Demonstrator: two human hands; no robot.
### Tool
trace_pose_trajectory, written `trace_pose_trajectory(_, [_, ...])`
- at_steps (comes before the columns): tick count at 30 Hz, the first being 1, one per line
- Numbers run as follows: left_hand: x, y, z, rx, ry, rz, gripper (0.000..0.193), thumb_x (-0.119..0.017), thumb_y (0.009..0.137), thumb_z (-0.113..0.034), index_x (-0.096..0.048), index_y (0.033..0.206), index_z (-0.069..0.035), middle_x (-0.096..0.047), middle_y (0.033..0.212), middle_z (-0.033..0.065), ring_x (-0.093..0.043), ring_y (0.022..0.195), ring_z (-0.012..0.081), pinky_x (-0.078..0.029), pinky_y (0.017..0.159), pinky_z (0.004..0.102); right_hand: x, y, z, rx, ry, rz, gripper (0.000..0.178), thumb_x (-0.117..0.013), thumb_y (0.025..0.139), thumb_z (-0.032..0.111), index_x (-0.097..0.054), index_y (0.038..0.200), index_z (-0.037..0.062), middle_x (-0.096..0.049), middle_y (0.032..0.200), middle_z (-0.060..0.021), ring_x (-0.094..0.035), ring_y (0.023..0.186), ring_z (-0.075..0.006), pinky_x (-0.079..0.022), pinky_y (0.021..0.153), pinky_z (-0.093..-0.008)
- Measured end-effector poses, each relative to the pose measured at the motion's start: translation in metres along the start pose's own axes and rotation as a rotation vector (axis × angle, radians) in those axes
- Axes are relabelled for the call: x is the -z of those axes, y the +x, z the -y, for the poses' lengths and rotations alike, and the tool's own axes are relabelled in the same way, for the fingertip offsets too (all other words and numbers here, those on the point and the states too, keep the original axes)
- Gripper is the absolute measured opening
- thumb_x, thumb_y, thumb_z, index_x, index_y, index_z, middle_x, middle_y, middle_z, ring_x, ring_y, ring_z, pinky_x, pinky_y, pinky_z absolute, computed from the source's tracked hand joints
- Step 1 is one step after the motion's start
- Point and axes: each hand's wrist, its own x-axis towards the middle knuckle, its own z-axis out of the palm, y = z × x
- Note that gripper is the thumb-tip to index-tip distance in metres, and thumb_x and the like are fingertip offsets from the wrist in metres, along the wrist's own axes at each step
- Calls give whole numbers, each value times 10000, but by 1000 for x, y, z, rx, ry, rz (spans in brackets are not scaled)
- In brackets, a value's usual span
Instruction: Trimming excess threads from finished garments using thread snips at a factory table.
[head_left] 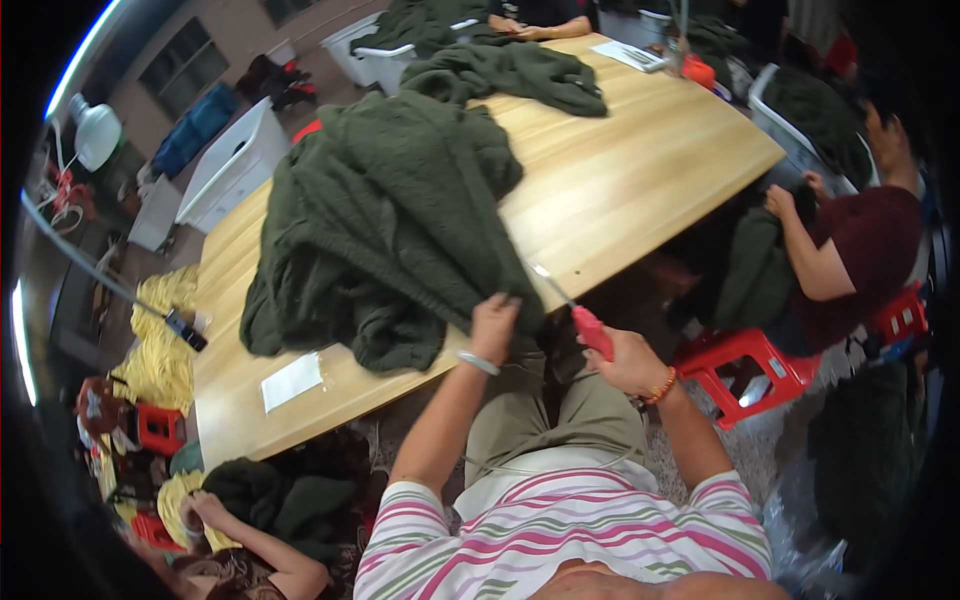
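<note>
A large dark green knitted garment (385,200) lies heaped over the left half of the wooden table (640,160), one corner hanging past the near edge. At that corner my left hand (493,328) is closed, pinching the knit. My right hand (637,362) is wrapped round a tool with a pinkish-red handle (593,334) and a thin metal shaft. Its shaft points up and left, close to the garment's right edge. Whether the tip touches the fabric I cannot tell.
A white paper (291,382) lies at the table's near left. Another green knit (510,75) rests at the far side. Co-workers sit at the right, far side and lower left. A red stool (750,375) stands right of me; white bins (238,165) stand beyond the table.
</note>
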Motion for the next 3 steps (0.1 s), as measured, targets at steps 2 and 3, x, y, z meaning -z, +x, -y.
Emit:
trace_pose_trajectory(2, [-23, -10, 3, -114, 561, 176, 223, -628, 785, -196, -591, 824, 21, -475, 626, 197, -492, 612, 181, -429, 616, 350, 4, 3, -4, 10, 26, -7, 329, -613, 801, 185, -594, 1101, 52, -660, 904, -194, -667, 786, -310, -506, 746, -391])
trace_pose_trajectory(3, [-16, -8, -1, -123, 563, 148, 223, -628, 785, -196, -591, 824, 21, -475, 626, 197, -492, 612, 181, -429, 616, 350, 5, 5, -7, -33, 70, -21, 362, -613, 800, 178, -583, 1140, 58, -670, 918, -176, -672, 818, -287, -506, 797, -392])
